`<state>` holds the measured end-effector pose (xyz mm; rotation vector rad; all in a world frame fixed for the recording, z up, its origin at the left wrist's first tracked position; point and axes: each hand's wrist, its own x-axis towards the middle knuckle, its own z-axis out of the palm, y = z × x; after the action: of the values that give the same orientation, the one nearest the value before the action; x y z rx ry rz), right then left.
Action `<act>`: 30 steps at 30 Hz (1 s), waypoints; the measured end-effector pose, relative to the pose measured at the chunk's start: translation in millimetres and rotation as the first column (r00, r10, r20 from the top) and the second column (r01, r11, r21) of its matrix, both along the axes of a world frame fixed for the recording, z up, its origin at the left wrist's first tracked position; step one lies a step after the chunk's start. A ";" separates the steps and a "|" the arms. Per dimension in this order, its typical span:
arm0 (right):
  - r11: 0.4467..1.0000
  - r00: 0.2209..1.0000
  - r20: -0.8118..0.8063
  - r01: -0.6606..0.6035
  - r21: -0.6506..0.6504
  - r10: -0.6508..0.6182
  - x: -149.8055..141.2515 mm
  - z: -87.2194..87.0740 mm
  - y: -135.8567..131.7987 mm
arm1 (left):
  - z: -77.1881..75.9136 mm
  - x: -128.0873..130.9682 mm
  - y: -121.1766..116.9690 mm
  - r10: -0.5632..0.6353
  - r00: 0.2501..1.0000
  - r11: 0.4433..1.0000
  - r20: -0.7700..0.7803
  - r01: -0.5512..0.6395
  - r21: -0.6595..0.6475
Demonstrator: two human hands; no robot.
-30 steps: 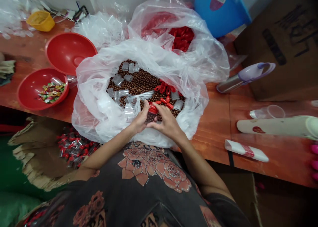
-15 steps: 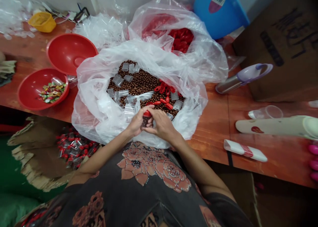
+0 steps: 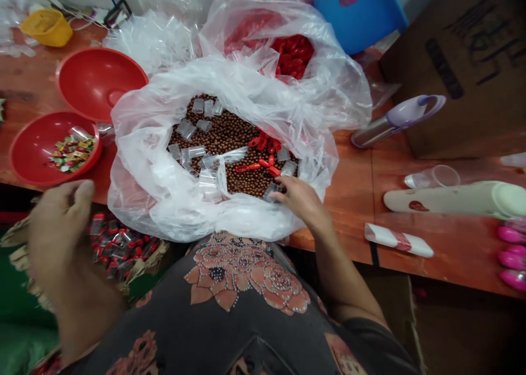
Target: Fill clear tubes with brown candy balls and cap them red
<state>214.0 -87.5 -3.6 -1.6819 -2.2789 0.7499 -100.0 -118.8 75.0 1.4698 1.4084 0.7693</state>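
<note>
My right hand (image 3: 299, 198) reaches into the open bag, its thumb and fingertips closed on the end of a small clear plastic tube (image 3: 271, 191). Small brown balls (image 3: 230, 131) fill the bag, and more clear tubes and red caps (image 3: 269, 140) lie on top of them. Off to the left, my left hand (image 3: 61, 227) is blurred by motion, with its thumb apart from the fingers and nothing seen in it. Beside and below it, many red-capped filled tubes (image 3: 123, 243) lie in a torn cardboard box (image 3: 158, 257).
Behind the white plastic bag (image 3: 143, 200) stands a bag of red pieces (image 3: 293, 55). Two red bowls (image 3: 101, 82) are at left, one with wrapped sweets. To the right are a steel flask (image 3: 373, 134), a cream flask (image 3: 444, 198) and a large cardboard box (image 3: 456, 90).
My hands, earlier together on a red-capped tube over the bag, have parted. The left swung out over the box and no longer shows the tube; the right moved to a clear tube.
</note>
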 end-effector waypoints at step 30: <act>0.956 0.861 -0.444 0.293 0.032 -0.249 -13.1 -47.8 24.6 | -105.4 130.7 105.1 -0.124 0.833 0.992 -0.539 0.120 -0.042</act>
<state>200.9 -62.9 -51.4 -1.5539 -1.7035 0.8325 30.7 -13.6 -30.4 1.8425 1.7014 0.2649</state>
